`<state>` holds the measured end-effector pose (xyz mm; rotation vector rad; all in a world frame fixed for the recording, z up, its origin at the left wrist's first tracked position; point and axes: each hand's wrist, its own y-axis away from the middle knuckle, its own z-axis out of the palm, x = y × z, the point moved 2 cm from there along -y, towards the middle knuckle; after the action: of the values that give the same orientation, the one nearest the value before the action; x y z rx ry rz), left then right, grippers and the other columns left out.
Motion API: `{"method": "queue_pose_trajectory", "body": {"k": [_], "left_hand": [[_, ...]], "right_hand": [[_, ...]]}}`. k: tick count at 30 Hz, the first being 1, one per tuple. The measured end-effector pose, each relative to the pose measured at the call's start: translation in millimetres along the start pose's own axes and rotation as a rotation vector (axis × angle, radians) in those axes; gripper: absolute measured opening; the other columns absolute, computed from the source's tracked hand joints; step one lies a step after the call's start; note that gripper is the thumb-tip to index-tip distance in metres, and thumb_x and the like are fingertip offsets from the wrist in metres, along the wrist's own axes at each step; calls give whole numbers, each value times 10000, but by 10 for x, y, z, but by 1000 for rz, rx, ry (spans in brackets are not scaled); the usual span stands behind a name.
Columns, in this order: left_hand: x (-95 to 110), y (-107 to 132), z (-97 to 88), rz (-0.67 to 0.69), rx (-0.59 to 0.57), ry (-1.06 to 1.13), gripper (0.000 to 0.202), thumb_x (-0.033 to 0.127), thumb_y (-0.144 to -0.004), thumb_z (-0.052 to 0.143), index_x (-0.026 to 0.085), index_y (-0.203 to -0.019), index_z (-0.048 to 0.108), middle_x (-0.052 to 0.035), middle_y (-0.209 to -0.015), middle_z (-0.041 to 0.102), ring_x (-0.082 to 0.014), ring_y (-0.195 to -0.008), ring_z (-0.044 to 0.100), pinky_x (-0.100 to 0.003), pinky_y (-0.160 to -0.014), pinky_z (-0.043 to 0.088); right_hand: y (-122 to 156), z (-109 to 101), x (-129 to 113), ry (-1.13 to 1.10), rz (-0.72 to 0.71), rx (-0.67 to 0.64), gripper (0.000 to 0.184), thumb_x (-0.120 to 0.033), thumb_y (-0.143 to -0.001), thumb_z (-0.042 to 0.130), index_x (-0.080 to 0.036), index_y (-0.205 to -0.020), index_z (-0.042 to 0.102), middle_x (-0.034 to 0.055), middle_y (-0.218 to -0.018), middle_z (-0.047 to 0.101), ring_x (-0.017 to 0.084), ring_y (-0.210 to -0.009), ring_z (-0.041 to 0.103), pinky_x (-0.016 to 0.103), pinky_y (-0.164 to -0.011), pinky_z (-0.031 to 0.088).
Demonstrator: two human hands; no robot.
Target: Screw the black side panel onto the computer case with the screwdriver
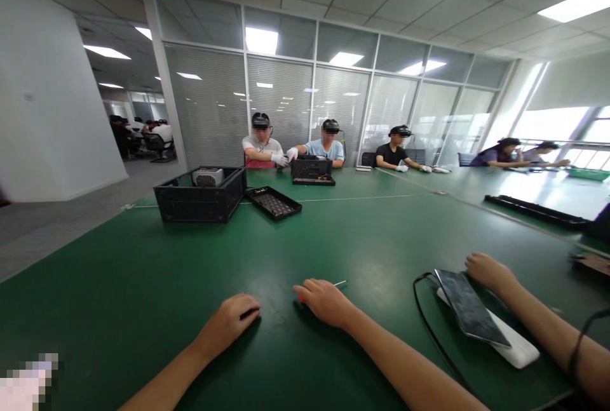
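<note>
Both bare and just apart on the green desk, rested the left hand and the right hand, right up close. Had the left fingers loosely curled, with a dark gap by the thumb; could not tell of anything pinched in there. Had the right hand folded down over a slim tool, pinned against the desk side of the palm, with a thin metal shaft poking out past the knuckles and a spot of red by the fingertips; could not make out the rest of the grip.

Over to the right, spotted a dark-screened phone lying askew on a white block, with a black cable looping alongside. Just past those, caught a co-worker's hand, bare, on the desk.

Farther out, left side: saw an open black case with a grey boxy unit inside, and near it a shallow black tray. Away right, picked out a long black strip.

At the far edge, got a person in a white top and another person in light blue, both gloved, by a smaller black case. Behind, took in a glass partition.
</note>
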<state>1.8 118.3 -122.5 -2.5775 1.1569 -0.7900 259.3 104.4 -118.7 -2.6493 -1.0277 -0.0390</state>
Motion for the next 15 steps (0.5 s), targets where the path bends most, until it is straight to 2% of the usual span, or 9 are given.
{"method": "queue_pose_trajectory", "body": {"k": [7,15], "left_hand": [[-70,-32,8,-71,-10,58,202,315,-857,471,244,-883,659,-17,-916,665,-161,-870,602,-302,-833,477],[20,-29,-13,-91,-32,16,229,326,-867,458,249,-958,654,-23,-969,662,-171,-922,588,-325,-875,459]], "right_hand": [[3,-30,8,-48,12,5,314,-189,-898,388,-179,-1202,465,61,-917,558,163,-831,526,272,-734,402],[24,-26,8,-89,54,25,341,-206,-894,392,-143,-1224,451,79,-963,569,172,-865,534,272,-753,415]]}}
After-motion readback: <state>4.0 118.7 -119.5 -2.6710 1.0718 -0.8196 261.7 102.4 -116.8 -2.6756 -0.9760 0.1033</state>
